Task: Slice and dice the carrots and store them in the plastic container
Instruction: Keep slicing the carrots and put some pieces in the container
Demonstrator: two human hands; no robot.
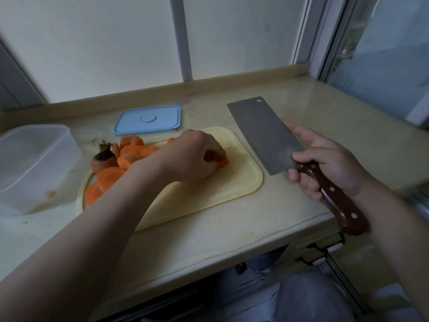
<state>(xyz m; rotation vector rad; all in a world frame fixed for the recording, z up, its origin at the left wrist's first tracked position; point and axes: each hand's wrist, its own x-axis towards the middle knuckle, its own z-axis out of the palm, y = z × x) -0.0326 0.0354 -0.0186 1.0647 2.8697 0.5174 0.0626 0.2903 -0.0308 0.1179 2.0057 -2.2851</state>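
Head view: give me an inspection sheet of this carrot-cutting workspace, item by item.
Surface: beige counter with a yellow cutting board on it.
Job's things: carrot slices piled at the board's left; plastic container left of the board, lid off; blue lid behind the board; cleaver held right of the board.
Clutter: carrot stem end; green scraps beside it.
Hands: left hand pinches a carrot piece; right hand grips the cleaver.
Cables: nothing seen.
Surroundings: frosted window behind.

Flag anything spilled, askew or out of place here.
Nothing serious: green scraps lie on the counter just off the cutting board, beside the carrot top. No spill or damage shows.
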